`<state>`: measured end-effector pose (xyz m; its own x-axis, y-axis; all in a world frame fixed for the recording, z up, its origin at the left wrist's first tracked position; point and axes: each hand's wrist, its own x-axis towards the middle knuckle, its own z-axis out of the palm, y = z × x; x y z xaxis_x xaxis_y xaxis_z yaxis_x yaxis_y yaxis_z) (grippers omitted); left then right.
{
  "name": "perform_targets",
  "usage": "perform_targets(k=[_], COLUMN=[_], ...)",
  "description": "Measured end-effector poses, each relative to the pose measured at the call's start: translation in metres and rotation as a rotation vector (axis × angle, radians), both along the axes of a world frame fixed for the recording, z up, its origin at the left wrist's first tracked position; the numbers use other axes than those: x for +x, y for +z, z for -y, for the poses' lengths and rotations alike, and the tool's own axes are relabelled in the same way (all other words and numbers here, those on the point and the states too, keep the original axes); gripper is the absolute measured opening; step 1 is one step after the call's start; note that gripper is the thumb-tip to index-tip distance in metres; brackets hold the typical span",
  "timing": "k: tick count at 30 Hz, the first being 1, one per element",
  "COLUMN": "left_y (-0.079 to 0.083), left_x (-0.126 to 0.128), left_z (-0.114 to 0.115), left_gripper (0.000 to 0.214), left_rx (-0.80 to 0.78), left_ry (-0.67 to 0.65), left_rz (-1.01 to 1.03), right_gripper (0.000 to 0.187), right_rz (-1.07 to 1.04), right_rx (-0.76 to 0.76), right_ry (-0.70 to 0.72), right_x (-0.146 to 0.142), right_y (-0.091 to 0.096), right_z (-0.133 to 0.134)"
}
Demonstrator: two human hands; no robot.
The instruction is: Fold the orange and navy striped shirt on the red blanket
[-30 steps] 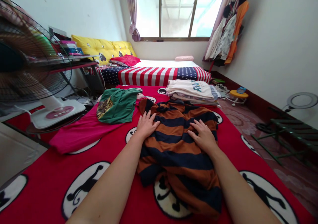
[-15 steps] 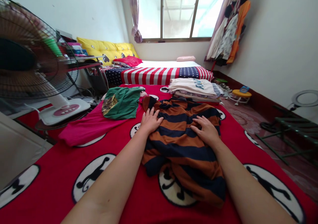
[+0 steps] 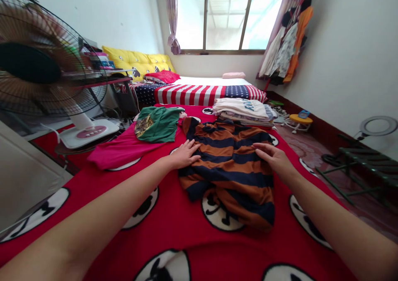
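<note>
Left hand (image 3: 183,155): grip wide, palm down, fingers spread and holding nothing, fingertips on the left edge of the striped shirt (image 3: 230,171). Right hand (image 3: 275,160): grip also wide and empty, fingers stretched toward frame left at the shirt's right edge; whether the palm presses down or only skims the cloth, cannot tell. The orange-and-navy shirt lies centre frame on the red blanket (image 3: 174,223), between the two hands. Its upper half is spread fairly flat, while the lower end nearest the camera is bunched and rumpled. No clean crease or squared outline shows, so the shirt reads as laid out and being flattened, not yet folded. Just beyond it, toward upper centre-right, sits a stack of folded clothes (image 3: 241,108), neat and several layers deep; that part of the pile looks done. To the left of the shirt, a green shirt (image 3: 158,125) lies loosely spread, partly on top of a pink garment (image 3: 122,151) that trails toward frame left. Both are unfolded, so by this judgement they and the striped one remain. Judged overall: roughly midway, with a finished stack and three pieces open. Upper left, a standing fan (image 3: 40,65) with blurred blades. Behind the stack, a bed (image 3: 202,93) with a flag-pattern sheet runs under the window. More garments hang (image 3: 287,44) on the right wall, upper right.
</note>
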<state>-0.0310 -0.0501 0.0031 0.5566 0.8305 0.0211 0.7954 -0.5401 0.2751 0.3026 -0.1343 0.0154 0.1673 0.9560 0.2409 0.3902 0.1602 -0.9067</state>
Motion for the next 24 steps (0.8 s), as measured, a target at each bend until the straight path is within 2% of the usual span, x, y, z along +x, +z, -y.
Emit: perform_targets(k=[3, 4, 5, 7, 9, 11, 14, 15, 18, 19, 21, 24], left_y=[0.012, 0.017, 0.022, 0.030, 0.032, 0.029, 0.016, 0.012, 0.004, 0.005, 0.011, 0.038], left_x=[-0.030, -0.038, -0.043, -0.048, -0.045, -0.038, -0.025, -0.021, -0.013, -0.011, -0.013, -0.024], left_z=[0.041, 0.058, 0.075, 0.107, 0.129, 0.137, 0.131, 0.126, 0.112, 0.107, 0.098, 0.087], left_gripper=[0.036, 0.028, 0.024, 0.021, 0.023, 0.039, 0.067, 0.066, 0.034, 0.031, 0.028, 0.027], left_rx=[0.093, 0.134, 0.153, 0.144, 0.122, 0.125, 0.159, 0.167, 0.158, 0.132, 0.040, -0.132], left_ry=[-0.187, -0.220, -0.261, -0.363, -0.454, -0.490, -0.473, -0.457, -0.393, -0.356, -0.262, -0.103], left_rz=[0.281, 0.374, 0.417, 0.394, 0.304, 0.193, 0.079, 0.071, 0.141, 0.193, 0.339, 0.622], right_gripper=[0.018, 0.009, 0.005, 0.012, 0.018, 0.023, 0.026, 0.024, 0.020, 0.019, 0.020, 0.028], right_rz=[0.285, 0.383, 0.466, 0.643, 0.798, 0.899, 0.922, 0.904, 0.769, 0.681, 0.447, 0.134], right_rx=[0.240, 0.341, 0.410, 0.489, 0.492, 0.462, 0.397, 0.366, 0.229, 0.172, 0.075, -0.019], right_ry=[-0.045, -0.010, 0.089, 0.286, 0.377, 0.346, 0.287, 0.282, 0.294, 0.303, 0.292, 0.125], right_x=[-0.009, -0.014, -0.019, -0.028, -0.035, -0.038, -0.038, -0.037, -0.035, -0.033, -0.026, -0.008], right_y=[0.011, 0.013, 0.012, 0.008, -0.001, -0.010, -0.018, -0.019, -0.016, -0.013, -0.004, 0.020], right_z=[0.063, 0.086, 0.107, 0.138, 0.151, 0.148, 0.128, 0.121, 0.105, 0.101, 0.094, 0.088])
